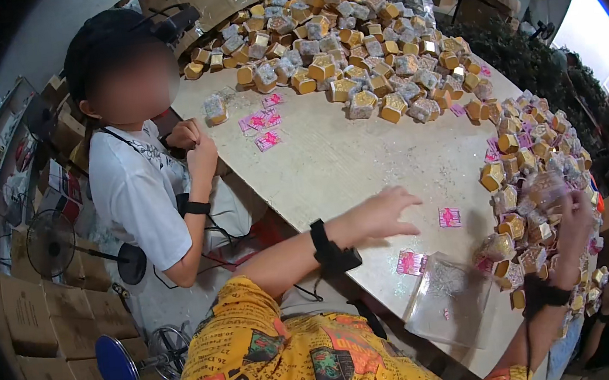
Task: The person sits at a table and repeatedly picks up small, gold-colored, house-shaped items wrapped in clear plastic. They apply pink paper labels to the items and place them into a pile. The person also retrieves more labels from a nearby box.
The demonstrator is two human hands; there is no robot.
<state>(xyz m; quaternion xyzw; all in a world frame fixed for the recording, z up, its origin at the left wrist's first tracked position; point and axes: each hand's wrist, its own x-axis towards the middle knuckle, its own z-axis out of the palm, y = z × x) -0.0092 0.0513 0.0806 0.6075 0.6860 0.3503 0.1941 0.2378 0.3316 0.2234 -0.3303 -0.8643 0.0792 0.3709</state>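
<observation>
Pale plywood tabletop [331,165] is filling the scene, with heaps of small gold hexagonal gift boxes [349,52] piling up along its far end and right side [525,167]. Left hand [385,211] is hovering flat over bare wood, fingers spread and holding nothing, near a pink sticker sheet [450,217]; more pink sheets [410,262] are lying just beside a clear plastic bag [449,297] at the near edge. Right hand [572,225] is lifting a clear transparent box [546,190] over the right-hand heap, fingers closing around it. Across the table, a co-worker in a white shirt [133,186] is sitting with both hands [191,139] drawn together near further pink sheets [262,124].
</observation>
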